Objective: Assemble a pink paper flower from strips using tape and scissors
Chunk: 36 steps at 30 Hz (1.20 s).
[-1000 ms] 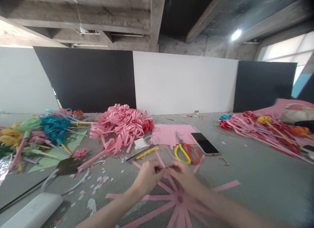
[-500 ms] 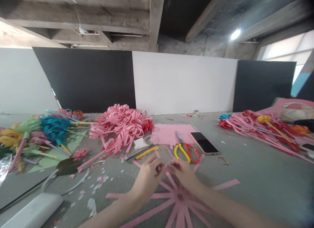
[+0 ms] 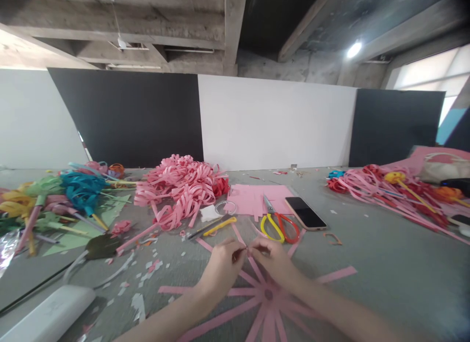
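My left hand [image 3: 223, 264] and my right hand [image 3: 276, 261] meet fingertip to fingertip, both closed in a pinch. Whatever lies between them is tiny and mostly hidden; one pink paper strip [image 3: 256, 268] runs up to that spot. Below and between my forearms, pink strips fan out like a star [image 3: 269, 318] around a small dark round centre on the table. Just beyond my right hand lie scissors [image 3: 272, 228] with one yellow and one red handle. A yellow cutter [image 3: 220, 226] and a dark pen-like stick [image 3: 203, 229] rest beyond my left hand.
Pink paper sheets [image 3: 244, 199] and a phone [image 3: 306, 213] lie behind the scissors. A heap of curled pink paper [image 3: 183, 185] stands at back left, coloured paper flowers [image 3: 82, 187] farther left. A white power bank [image 3: 55, 312] sits front left, near scattered paper scraps. More strips [image 3: 370, 185] lie right.
Both hands have shifted very slightly left, and their fingertips have drawn closer together. The paper star and the tools stay where they were.
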{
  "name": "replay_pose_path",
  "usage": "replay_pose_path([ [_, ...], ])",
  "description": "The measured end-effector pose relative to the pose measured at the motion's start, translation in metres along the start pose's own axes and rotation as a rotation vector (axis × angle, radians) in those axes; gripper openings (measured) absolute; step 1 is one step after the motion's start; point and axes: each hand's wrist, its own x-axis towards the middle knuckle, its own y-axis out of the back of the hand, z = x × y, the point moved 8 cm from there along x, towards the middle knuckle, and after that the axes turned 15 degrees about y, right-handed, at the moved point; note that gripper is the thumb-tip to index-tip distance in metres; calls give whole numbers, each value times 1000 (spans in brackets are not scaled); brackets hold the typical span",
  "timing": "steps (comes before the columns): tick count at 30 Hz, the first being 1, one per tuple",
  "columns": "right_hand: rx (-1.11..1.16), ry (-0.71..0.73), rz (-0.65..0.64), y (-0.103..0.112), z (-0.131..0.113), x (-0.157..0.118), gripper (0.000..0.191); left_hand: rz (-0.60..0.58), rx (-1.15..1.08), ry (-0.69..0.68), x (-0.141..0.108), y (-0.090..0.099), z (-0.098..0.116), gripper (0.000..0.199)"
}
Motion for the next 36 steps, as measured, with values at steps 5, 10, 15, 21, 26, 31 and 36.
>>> replay_pose_path([
  [5, -19, 8, -17, -2, -1, 0, 13, -5, 4, -3, 1, -1, -1, 22],
  [10, -12, -17, -31, -3, 2, 0, 15, -45, -1, -6, 3, -1, -1, 24],
  [15, 1, -42, -34, -4, 4, 0, 18, -80, 27, 5, 6, -1, 0, 23],
  [21, -4, -42, -39, -5, 3, 0, 17, -78, 39, 20, 7, 0, -1, 23],
  [26, 7, -33, -31, -4, 2, 0, 19, -91, 37, 13, 8, 0, 0, 23],
  [31, 2, -41, -40, -4, 2, 0, 18, -83, 31, 21, 9, 0, 0, 23],
  [36, 1, -42, -47, -5, 4, 0, 18, -94, 10, 34, 9, -2, -3, 23],
])
